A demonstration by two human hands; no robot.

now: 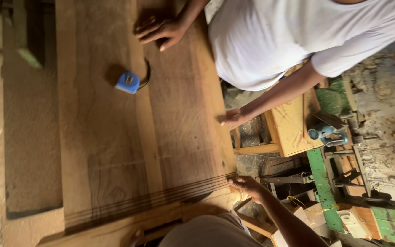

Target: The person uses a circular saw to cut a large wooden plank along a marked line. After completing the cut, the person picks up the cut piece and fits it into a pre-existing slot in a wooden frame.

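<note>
At the plank (pixel 115 137) corner, right hand (pixel 248 185) fingers clasp its edge — left hand (pixel 136 238) grip unclear.

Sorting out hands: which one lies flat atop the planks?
The co-worker's far hand, by the blue tape measure; their near hand and the wearer's hand touch the planks' edge.

Wide plank (pixel 115 137), taken as the landmark: its middle and lower surface lies bare and open to a hand. Obstacles on it: a blue tape measure (pixel 128 83) toward the upper part and a co-worker's hand (pixel 161 31) at the top. Beside its right edge, a small wooden table (pixel 291 128) and green machine (pixel 344 183) crowd the floor.
</note>
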